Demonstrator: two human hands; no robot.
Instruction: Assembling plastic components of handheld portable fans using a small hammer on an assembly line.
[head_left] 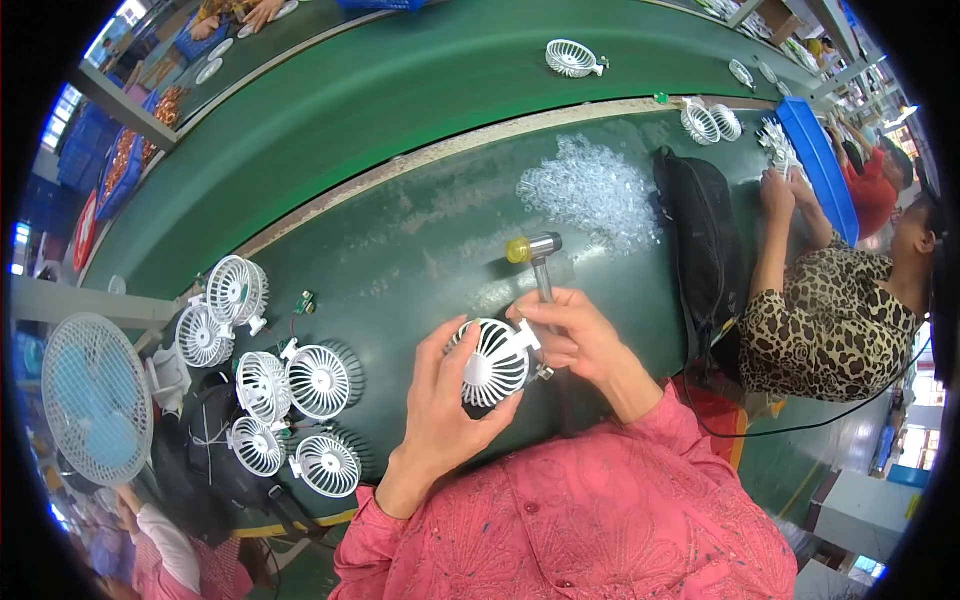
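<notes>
In front of me is a white round fan housing (494,366) with radial slats and a short stem. My left hand (442,400) is wrapped round its left side, thumb and fingers on the rim. The fingers of my right hand (575,335) are closed at the stem on its upper right; whether a small part is pinched there I cannot make out. Just beyond that hand lies a hammer (541,262) with a yellow face and a metal head, its handle partly hidden behind the fingers. A small connector (543,372) sticks out beside the housing.
Several white fan housings (318,382) stand at the left near a larger desk fan (98,400). Beyond the hammer lies a heap of small clear pieces (590,190). A black bag (697,240) is to the right, beside a co-worker (830,320). A green conveyor belt (400,110) runs behind.
</notes>
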